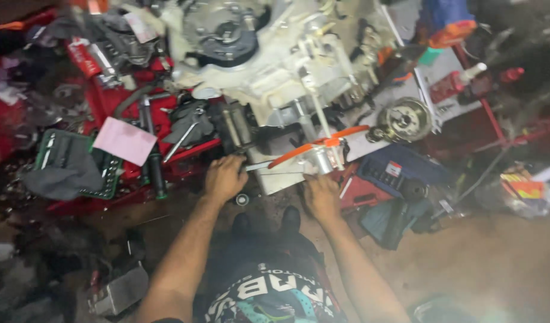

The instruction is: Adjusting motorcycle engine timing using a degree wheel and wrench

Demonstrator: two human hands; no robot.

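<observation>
Nearest the camera was the person's dark printed shirt (269,293), and from it 2 bare forearms reached forward over the dirty floor (484,257). Both hands were well apart from each other. The left hand (224,177) was closed into a fist around the end of a thin metal tool (258,165), which pointed to the right toward the white block. The right hand (321,194) lay just below a shiny metal cylinder (318,159), with its fingers bent against it; the picture was blurred, so I cannot tell if the hand really clamped the cylinder or only touched it. An orange-handled tool (318,144) lay across the cylinder, tilted up to the right.

Behind the hands stood a big pale engine casing (269,60), with a round dark opening at its top. A small ring-shaped part (242,199) lay on the floor just beside the left hand. To the left, a red tray (131,101) held wrenches and dark parts, and a pink sheet of paper (125,140) rested on a green socket case (110,173). A grey rag (62,170) covered a part of that case. To the right of the casing lay a round metal gear part (404,119), and near it a blue tool case (406,167).
</observation>
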